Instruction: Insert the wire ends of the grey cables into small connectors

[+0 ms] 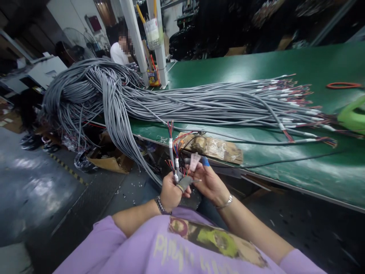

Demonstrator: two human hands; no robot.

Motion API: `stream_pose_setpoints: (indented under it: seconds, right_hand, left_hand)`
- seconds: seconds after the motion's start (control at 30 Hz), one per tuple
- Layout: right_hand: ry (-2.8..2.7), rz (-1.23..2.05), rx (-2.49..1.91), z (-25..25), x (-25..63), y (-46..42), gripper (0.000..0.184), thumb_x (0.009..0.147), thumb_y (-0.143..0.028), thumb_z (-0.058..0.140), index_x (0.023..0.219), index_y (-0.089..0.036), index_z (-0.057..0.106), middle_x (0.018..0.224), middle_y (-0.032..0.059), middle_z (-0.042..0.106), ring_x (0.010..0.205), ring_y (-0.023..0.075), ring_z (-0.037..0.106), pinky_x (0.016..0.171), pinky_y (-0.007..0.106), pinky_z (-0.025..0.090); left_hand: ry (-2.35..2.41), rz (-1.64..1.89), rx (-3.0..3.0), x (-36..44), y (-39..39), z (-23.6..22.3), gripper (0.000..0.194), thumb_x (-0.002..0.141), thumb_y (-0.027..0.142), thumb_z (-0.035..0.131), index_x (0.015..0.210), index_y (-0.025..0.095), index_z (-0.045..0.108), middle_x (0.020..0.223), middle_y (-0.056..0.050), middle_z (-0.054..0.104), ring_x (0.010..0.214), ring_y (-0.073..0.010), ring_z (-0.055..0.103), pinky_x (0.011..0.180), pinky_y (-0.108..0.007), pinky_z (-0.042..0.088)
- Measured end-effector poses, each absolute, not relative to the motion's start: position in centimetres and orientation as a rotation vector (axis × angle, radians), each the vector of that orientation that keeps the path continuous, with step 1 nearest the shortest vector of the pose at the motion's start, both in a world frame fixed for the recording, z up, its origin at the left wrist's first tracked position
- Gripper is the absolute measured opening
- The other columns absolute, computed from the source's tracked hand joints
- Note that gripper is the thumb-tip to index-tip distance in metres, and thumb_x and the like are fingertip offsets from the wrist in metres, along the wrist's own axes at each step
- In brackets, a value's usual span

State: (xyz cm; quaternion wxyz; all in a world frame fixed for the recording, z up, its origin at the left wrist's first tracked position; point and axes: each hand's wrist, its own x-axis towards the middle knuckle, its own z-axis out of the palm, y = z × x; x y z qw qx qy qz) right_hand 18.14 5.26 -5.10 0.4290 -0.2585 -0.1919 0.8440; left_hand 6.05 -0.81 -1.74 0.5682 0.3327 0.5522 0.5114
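Note:
My left hand (170, 193) is closed around several grey cables (171, 154). Their white-wrapped ends stand up from the fist, with thin coloured wires (170, 127) fanning out. A grey-green wrap (184, 183) covers what looks like the left thumb. Close beside it, my right hand (212, 185) has its fingers bent in toward the wire ends. Blue tape (205, 161) wraps one right fingertip, and a pale pinkish strip (194, 162) shows next to it. Whatever lies between the right fingers is too small and partly hidden to name.
A long bundle of grey cables (199, 101) lies across the green table (228, 68) and droops off its left end. A taped cardboard piece (216, 148) lies at the near edge. A white post (159, 57) holds a pen cup. An open carton (111, 160) is below; another person (118, 53) sits behind.

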Motion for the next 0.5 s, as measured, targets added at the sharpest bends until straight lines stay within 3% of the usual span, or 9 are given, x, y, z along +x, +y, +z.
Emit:
stream_pose_setpoints:
  seconds: [0.33,0.5]
  right_hand:
    - [-0.965,2.097,-0.817,-3.0,19.4,3.3,0.038,0.056,-0.050,0.083,0.062,-0.018,0.063,0.057,-0.0023,0.059,0.054,0.0117,0.051,0.056,0.027,0.041]
    - [-1.269,1.993,-0.926,-2.7,19.7,3.6,0.037,0.058,-0.049,0.082,0.065,-0.016,0.067,0.061,-0.0013,0.062,0.056,0.0105,0.048,0.057,0.025,0.038]
  left_hand:
    - [1.310,1.059,0.836,5.3,-1.5,-1.6,0.045,0.055,0.052,0.079,0.065,0.018,0.050,0.043,0.004,0.056,0.035,-0.0088,0.049,0.038,-0.020,0.043]
    - [1.231,0.777,0.915,5.0,-1.2,-1.5,0.040,0.055,0.047,0.080,0.062,0.017,0.054,0.044,0.001,0.059,0.035,-0.0107,0.052,0.037,-0.021,0.042]
